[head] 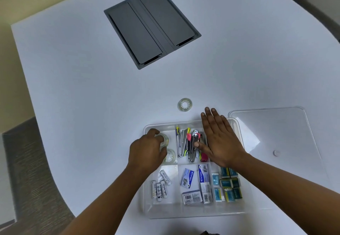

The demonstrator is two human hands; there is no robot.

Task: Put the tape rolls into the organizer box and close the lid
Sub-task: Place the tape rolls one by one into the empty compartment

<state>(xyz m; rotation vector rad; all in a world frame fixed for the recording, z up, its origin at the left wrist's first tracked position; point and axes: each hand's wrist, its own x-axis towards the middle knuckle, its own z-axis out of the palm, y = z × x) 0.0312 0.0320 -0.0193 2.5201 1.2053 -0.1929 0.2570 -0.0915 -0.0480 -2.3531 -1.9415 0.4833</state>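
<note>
A clear organizer box (147,211) sits on the white table near me. My left hand (147,152) is over its far-left compartment, fingers closed on a clear tape roll (165,139). A second tape roll (170,156) lies in the same compartment, partly under that hand. A third clear tape roll (185,104) lies flat on the table beyond the box. My right hand (220,141) rests flat with fingers spread over the box's far-right part, holding nothing. The clear lid (272,130) lies flat on the table to the right of the box.
The box also holds staplers (189,143), batteries (160,187), staple boxes (195,185) and blue packets (228,185). A grey cable hatch (152,27) is set into the table far ahead. A grey chair (29,179) stands at the left edge.
</note>
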